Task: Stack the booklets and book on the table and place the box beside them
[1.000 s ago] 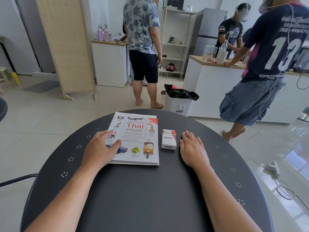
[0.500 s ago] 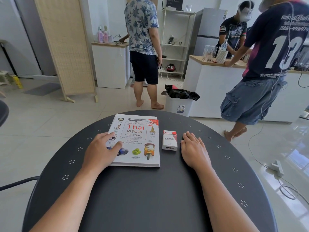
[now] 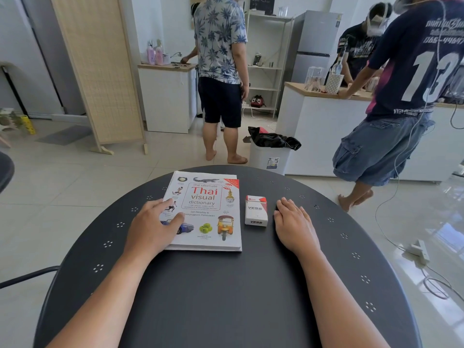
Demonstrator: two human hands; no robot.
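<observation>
A white book (image 3: 208, 204) titled "Thai visual dictionary" lies flat on the round black table (image 3: 226, 297), on top of booklets whose edges peek out at its far right corner. My left hand (image 3: 153, 227) rests palm down on the book's left edge, thumb on the cover. A small red and white box (image 3: 255, 210) marked VESS lies just right of the book. My right hand (image 3: 293, 226) lies flat on the table right of the box, a small gap between them, holding nothing.
Beyond the table stand a white bin with a black bag (image 3: 271, 151), a white counter (image 3: 326, 131) and three people (image 3: 221, 71). A cable and power adapter (image 3: 419, 249) lie on the floor at right. A chair edge (image 3: 5, 169) shows at left.
Both hands, the book and the box stay where they were. Only my head has shifted slightly and the people in the background have moved a little.
</observation>
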